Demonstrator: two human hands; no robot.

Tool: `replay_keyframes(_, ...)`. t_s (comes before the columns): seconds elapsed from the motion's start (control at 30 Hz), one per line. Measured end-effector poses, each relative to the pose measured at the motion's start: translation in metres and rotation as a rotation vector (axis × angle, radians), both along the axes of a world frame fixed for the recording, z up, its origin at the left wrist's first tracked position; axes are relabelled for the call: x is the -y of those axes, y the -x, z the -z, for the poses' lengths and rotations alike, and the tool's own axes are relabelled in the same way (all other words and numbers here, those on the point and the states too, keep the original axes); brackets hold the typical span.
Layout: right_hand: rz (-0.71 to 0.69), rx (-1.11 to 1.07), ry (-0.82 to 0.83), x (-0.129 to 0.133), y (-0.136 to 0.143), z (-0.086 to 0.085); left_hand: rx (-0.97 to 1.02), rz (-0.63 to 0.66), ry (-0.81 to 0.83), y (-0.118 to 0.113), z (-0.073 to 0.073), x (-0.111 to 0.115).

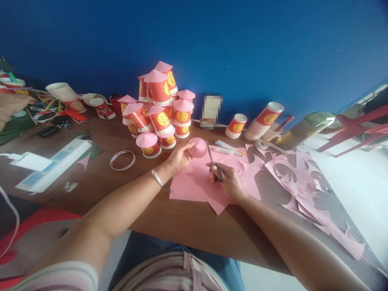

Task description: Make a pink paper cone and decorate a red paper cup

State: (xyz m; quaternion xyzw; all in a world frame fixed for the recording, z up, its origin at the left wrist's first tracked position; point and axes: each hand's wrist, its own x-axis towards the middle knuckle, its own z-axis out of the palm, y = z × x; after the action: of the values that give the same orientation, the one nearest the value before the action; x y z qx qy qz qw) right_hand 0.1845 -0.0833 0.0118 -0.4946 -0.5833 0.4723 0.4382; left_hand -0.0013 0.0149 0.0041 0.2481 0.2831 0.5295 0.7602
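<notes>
My left hand (pixel 181 157) pinches the edge of a round pink paper disc (pixel 198 148), held up over the table. Scissors (pixel 217 171) are in my right hand (pixel 232 184), their blades pointing up beside the disc's right edge. Whether the blades touch the paper I cannot tell. Beneath both hands lie pink paper sheets (pixel 189 186), with a thin curled offcut on them. Just beyond my left hand stand several red paper cups with pink cone tops, such as the nearest capped cup (pixel 148 145).
Pink paper scraps (pixel 303 182) spread along the right side. Markers (pixel 228 148), a tape roll (pixel 262 144) and stacked cups (pixel 265 121) stand or lie behind. At left are a power strip (pixel 57 165), a tape ring (pixel 122 160) and another person's hand (pixel 15 106).
</notes>
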Motion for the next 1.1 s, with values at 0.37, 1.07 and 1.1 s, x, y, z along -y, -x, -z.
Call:
replay_keyframes(0.37,0.015,0.001,-0.013,0.0,0.0,0.001,-0.007,0.013,-0.002,0.001,0.001,-0.001)
replay_keyframes(1.07,0.232,0.605,-0.202,-0.02,-0.035,0.01,-0.038,0.028,-0.04,0.001,-0.003,0.004)
replay_keyframes(1.1,0.205,0.654,-0.21,-0.021,-0.042,0.007,-0.038,0.024,-0.057,0.001,-0.002,0.003)
